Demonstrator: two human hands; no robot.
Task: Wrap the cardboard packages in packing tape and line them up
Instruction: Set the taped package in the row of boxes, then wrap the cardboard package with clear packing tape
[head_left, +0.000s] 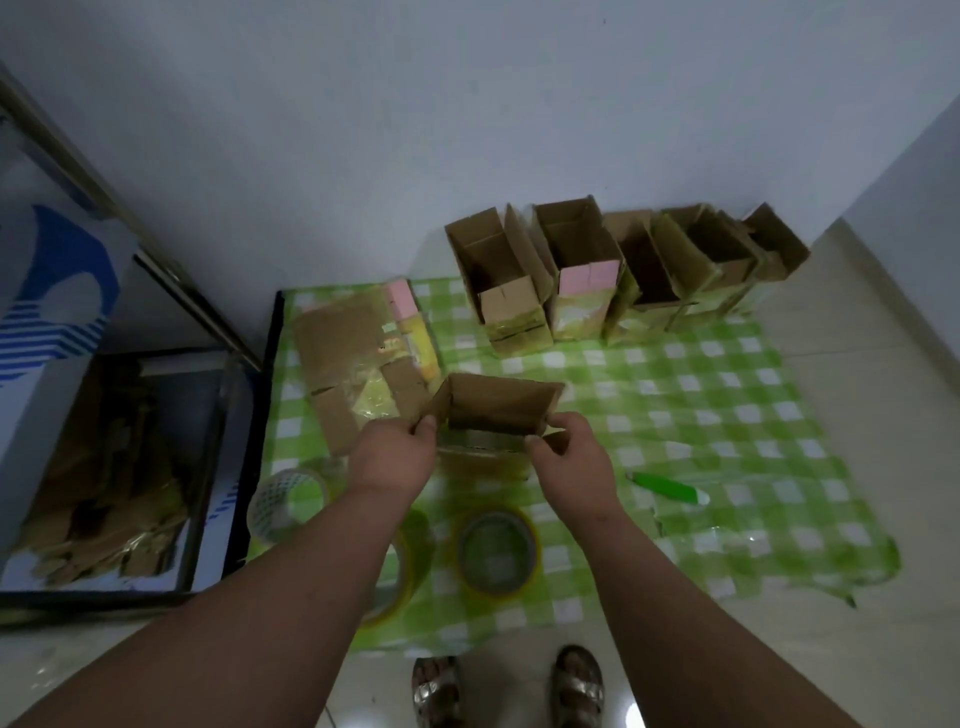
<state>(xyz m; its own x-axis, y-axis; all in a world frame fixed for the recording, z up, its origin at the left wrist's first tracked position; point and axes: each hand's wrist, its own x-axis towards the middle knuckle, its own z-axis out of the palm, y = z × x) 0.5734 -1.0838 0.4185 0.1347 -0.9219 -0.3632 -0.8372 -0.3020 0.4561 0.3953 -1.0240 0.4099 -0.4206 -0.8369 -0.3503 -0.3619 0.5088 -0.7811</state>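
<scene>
A small brown cardboard box (498, 408) is held up between two hands, just over a green and white checked cloth (675, 395) on the floor. The left hand (392, 454) pinches the box's left flap, with its fingers (426, 427) closed on the card. The right hand (569, 460) pinches the flap at the box's right end, and its fingers (537, 444) are closed on the card too. The box is open on the side facing the person.

Just under the fingers lies a roll of clear tape (496, 551) with a yellow rim. Another yellow roll (400, 571) sits partly under the left arm, and a pale roll (288, 501) lies further left. To the right of the right fingers lies a green cutter (670, 487).

Past the left fingers, flat pieces of cardboard (358, 358) lie in a pile. Far beyond the fingers, open boxes (613, 270) stand side by side in a row along the wall. Well to the left sits a big blue and white box (104, 467) with cardboard scraps in it. Two feet in sandals (509, 686) show at the bottom.
</scene>
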